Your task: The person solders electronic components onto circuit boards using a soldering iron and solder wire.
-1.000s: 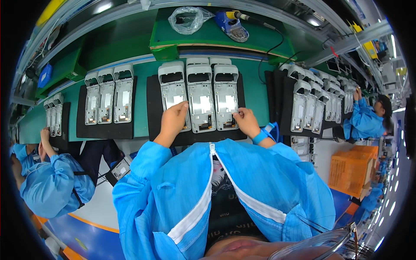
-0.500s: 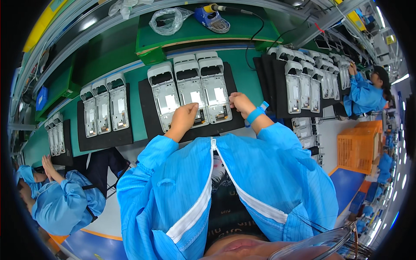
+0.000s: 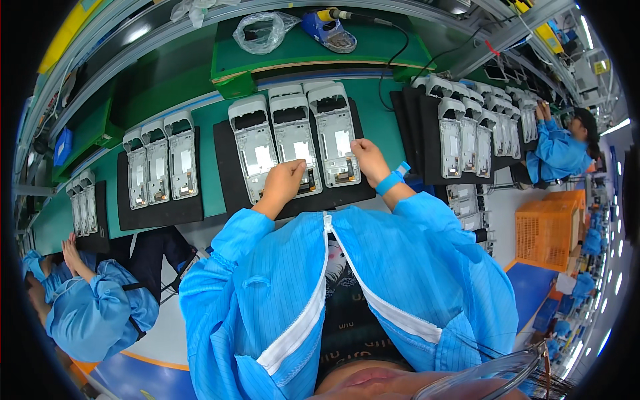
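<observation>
Three light grey plastic device housings lie on a black mat in front of me, their inner sides up with pale plates and small circuit boards showing. My left hand is over the lower part of the middle housing, thumb and fingertips pinched together; anything between them is too small to make out. At the right edge of the right housing, my right hand has its fingers closed on the rim. A narrow gap separates this housing from the middle one. The left housing is untouched beside my left hand.
Other housings lie on black mats to the left and right. A green shelf behind bears a clear plastic bag and a soldering iron in a blue stand. Co-workers sit at both sides; an orange crate stands right.
The right housing has shifted slightly right and turned a little, opening a gap from the middle one. My right hand has moved slightly with it. My left hand stays nearly still.
</observation>
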`<action>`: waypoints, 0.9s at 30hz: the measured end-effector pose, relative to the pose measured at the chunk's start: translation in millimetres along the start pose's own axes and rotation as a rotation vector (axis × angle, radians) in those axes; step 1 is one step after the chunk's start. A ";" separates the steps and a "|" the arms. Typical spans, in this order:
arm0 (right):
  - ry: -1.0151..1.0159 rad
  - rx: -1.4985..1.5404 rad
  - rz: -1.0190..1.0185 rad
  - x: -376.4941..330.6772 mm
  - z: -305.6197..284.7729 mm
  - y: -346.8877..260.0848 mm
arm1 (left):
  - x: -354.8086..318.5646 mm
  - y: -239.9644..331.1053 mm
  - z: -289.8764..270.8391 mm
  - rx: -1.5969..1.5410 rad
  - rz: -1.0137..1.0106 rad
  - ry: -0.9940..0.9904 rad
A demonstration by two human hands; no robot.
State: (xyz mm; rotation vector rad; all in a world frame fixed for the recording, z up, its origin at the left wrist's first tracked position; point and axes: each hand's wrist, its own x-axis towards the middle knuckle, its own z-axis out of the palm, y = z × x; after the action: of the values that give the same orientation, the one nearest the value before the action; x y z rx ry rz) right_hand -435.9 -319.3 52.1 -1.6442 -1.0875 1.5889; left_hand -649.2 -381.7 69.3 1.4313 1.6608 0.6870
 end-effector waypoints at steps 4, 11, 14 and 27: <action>0.205 -0.487 -0.425 -34.5 1.9 -38.9 | -4.9 -14.5 -12.2 -0.020 0.001 0.070; 0.464 -1.359 -1.110 -48.6 -3.7 -34.6 | -5.9 -9.4 -18.1 -0.083 0.010 0.076; 0.441 -1.333 -0.973 -52.7 -6.8 -40.0 | -7.5 -10.5 -24.0 -0.073 0.015 0.070; 0.187 -0.031 -0.375 -42.2 -67.3 -45.3 | 36.4 24.2 22.5 0.511 0.511 0.062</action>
State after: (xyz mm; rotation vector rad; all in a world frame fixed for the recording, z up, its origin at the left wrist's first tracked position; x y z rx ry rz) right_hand -374.0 -325.9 119.0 -1.4694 -1.2383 1.1605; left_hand -618.0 -343.7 69.3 2.2672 1.5928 0.6019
